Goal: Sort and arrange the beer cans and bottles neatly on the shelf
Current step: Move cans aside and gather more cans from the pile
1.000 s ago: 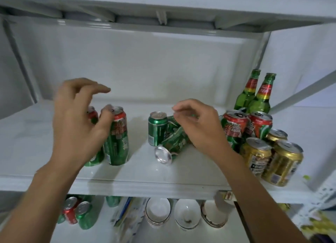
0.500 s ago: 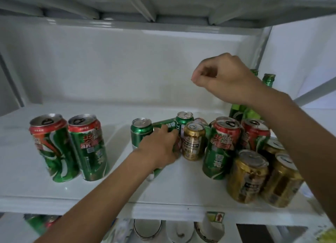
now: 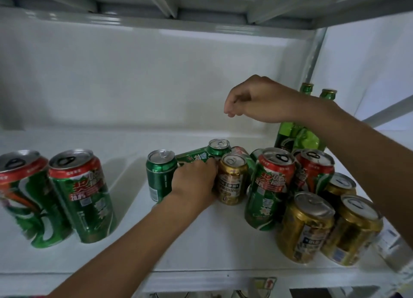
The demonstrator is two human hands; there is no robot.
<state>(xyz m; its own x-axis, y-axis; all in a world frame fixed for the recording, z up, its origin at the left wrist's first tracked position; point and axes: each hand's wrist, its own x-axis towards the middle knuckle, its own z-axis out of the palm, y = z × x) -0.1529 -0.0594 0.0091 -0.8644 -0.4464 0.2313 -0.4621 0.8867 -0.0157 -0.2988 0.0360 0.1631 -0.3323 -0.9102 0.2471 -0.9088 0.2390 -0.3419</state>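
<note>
Item: tipped green can (image 3: 194, 156), lying on its side mid-shelf (image 3: 201, 248) between an upright green can (image 3: 159, 175) and a gold can (image 3: 232, 179). My left hand (image 3: 195, 181) clamps it, I judge to right it. Right hand (image 3: 257, 99) hovers above, fingers curled, empty.

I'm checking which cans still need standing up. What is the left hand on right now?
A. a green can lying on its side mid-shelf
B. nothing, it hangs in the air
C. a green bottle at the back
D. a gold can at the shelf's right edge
A: the left hand rests on the toppled green can lying between two upright green cans.
</note>
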